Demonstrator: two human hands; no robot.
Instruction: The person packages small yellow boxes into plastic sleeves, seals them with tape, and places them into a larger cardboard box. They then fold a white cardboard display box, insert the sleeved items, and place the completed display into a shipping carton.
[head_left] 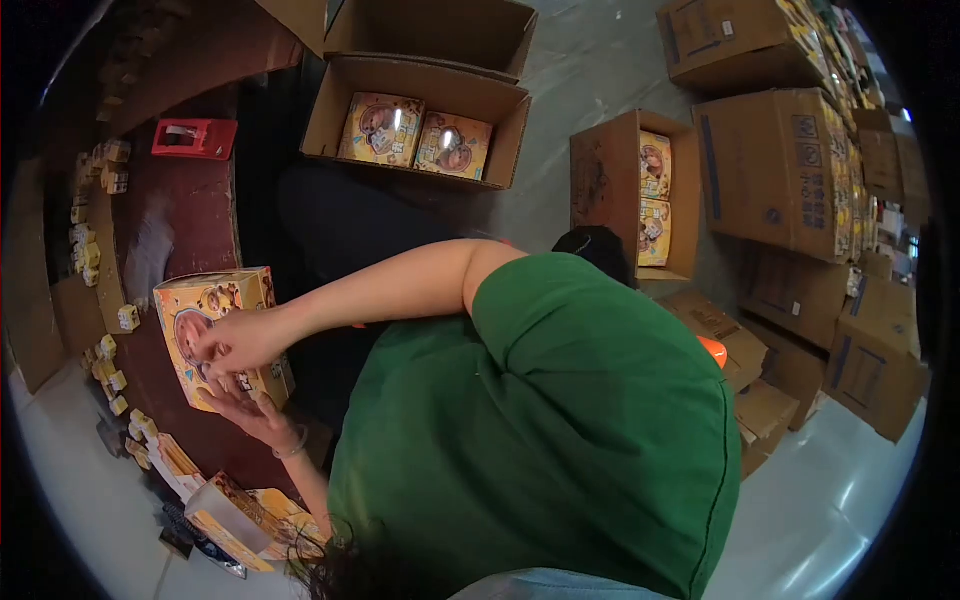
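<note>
A yellow printed carton (179, 330) with a round picture on its face stands on the dark red table (190, 225). My right hand (245, 341) is over the carton's face, its fingers curled and drawn together; anything between the fingertips is hidden. Below it, my left hand (252, 414) lies at the carton's lower edge, fingers stretched and apart, palm turned up. A bracelet circles that wrist. Part of the carton's face is covered by both hands.
A red tape dispenser (195, 138) is on the table. Small yellow-white boxes (85, 250) line its far edge. An upright yellow carton (228, 525) stands near my left arm. Open brown cartons (420, 72) (605, 185) hold yellow boxes; stacked brown cartons (770, 170) stand behind.
</note>
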